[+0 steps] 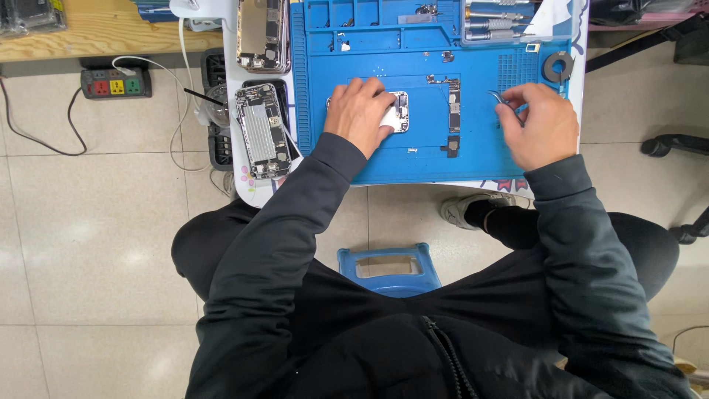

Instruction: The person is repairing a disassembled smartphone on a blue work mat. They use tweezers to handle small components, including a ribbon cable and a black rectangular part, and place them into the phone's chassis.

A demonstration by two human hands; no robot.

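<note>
Head view: left hand (360, 112) presses flat on small phone part (396, 111) at centre of blue repair mat (325, 159), fingers spread. Right hand (537, 124) pinches tweezers (496, 97) right of logic board (453, 106). Step looks like part disassembly; next calls for a fine tweezer pick.

Your left hand (360, 114) rests on the small phone housing (397, 111) at the middle of the work mat (413, 166). Right of that housing lies the logic board (453, 106), and right of the board your right hand (538, 125) holds the tweezers (497, 97) over the mat. Left of the mat, 2 opened phones (261, 130) lie 1 behind the other. The power strip (116, 83) sits on the floor far left. The stool (388, 267) stands between your knees.
</note>
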